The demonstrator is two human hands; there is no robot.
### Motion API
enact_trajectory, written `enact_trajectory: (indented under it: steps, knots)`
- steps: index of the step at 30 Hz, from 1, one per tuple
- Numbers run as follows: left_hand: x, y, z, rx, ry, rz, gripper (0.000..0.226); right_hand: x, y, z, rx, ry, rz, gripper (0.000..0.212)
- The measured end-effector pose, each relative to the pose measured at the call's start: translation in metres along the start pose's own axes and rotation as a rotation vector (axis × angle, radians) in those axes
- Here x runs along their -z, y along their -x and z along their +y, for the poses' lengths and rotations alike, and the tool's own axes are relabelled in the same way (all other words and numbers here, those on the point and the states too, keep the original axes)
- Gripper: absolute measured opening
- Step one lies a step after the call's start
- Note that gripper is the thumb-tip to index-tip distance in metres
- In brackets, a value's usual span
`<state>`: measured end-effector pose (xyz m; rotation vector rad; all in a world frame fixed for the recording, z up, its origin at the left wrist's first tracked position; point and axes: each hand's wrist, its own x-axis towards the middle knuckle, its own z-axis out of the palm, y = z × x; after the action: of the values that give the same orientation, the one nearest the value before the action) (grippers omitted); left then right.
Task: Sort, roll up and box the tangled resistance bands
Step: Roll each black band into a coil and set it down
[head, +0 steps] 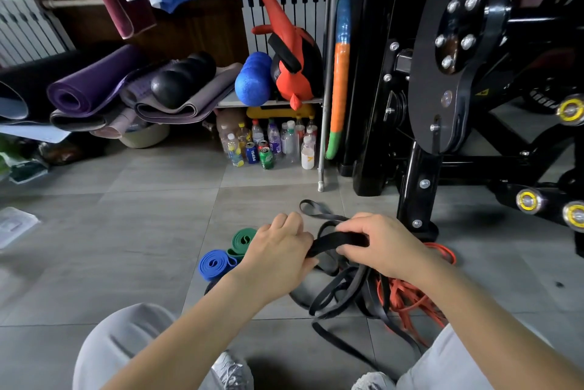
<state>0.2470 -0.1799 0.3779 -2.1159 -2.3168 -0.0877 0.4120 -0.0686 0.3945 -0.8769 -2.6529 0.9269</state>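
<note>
**Resistance bands (347, 298): one black strap lifted above the tangle**

The pile lies on the grey floor tiles (142, 231) between the person's knees, just in front of the black exercise machine (458, 80). It is mostly black loops, with orange bands (407, 298) knotted in on its right side. One black strap (339, 239) is raised off the heap and spans hand to hand.

Left hand (278, 250): fingers curled down, gripping the strap's left end. Right hand (379, 244): fingers wrapped over the top of the strap, thumb underneath.

Already rolled and set on the floor to the left are a blue roll (215, 263) and a green roll (243, 239) touching it from behind.

Handling, as a judgement: flat rubber, light, limp and stretchy. The surface is probably grippy, so loops will drag on one another rather than slide. A hard pull would likely tighten the crossings. The best hold looks to be across the flat width near a folded end, feeding the loop out hand over hand. Finished rolls may spring open unless laid on their side.

Hard to read:
- The strap's path under the right palm is hidden.
- The number of black bands cannot be counted.
- The orange loops vanish behind the right forearm.
- A dark shape (210, 287) beside the left forearm may be a third roll, but it is mostly covered.
- A clear plastic container (15, 225) is cut off at the far left edge; box or lid, cannot say.
</note>
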Motion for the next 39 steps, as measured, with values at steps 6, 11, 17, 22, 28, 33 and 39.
enact_trajectory:
  steps: [6, 11, 17, 22, 28, 33, 39]
  knots:
    - [0.009, -0.008, -0.004, 0.178, 0.431, -0.046, 0.020, 0.002, 0.000, 0.002, 0.013, -0.119, 0.032, 0.023]
    - [0.008, -0.003, -0.009, 0.325, 1.096, 0.028, 0.016, -0.002, 0.003, 0.003, -0.030, -0.471, 0.080, 0.031]
    - [0.006, 0.000, -0.001, 0.283, 1.756, 0.131, 0.024, -0.013, 0.006, -0.004, 0.009, -0.651, 0.136, 0.031]
    - [0.001, 0.003, 0.003, 0.266, 2.013, 0.155, 0.019, -0.023, 0.008, -0.016, 0.061, -0.646, 0.227, 0.029]
    - [-0.002, 0.011, 0.003, 0.263, 2.092, 0.090, 0.030, -0.020, 0.010, -0.018, 0.066, -0.659, 0.196, 0.028]
    - [0.000, 0.014, 0.006, 0.247, 2.085, 0.057, 0.032, -0.013, 0.011, -0.016, 0.046, -0.723, 0.095, 0.032]
    - [0.002, 0.009, 0.005, 0.271, 2.044, 0.158, 0.022, 0.004, 0.009, -0.014, 0.030, -0.538, 0.068, 0.034]
